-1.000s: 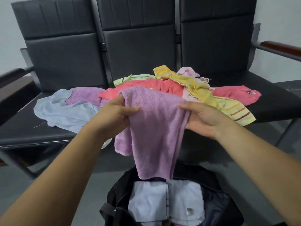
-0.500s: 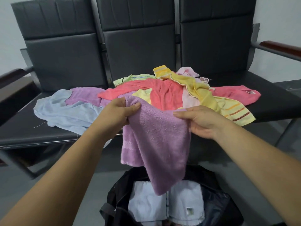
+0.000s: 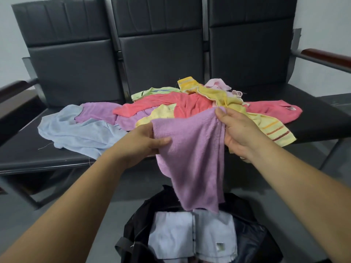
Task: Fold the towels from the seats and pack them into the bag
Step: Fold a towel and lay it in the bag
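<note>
"Fingers [image 3: 161, 141] of the left hand [image 3: 140, 143] were doing what?"
"Pinching one top corner of the purple towel [image 3: 193, 158]; the right hand [image 3: 241, 130] gripped the other."
"Where was the towel?"
"Hanging above the open bag [image 3: 252, 243] at 6 o'clock; the towel pile [image 3: 190, 105] lay on the seats [image 3: 313, 126] at 12 o'clock."

Bare left forearm [image 3: 76, 205], bare right forearm [image 3: 294, 186], bare left hand [image 3: 140, 145], bare right hand [image 3: 241, 133], unadorned fingers [image 3: 221, 113]

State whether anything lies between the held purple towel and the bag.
Nothing visible does. The purple towel, gripped by the left hand and right hand, hangs directly over the open bag; folded pale towels already lie inside it.
</note>
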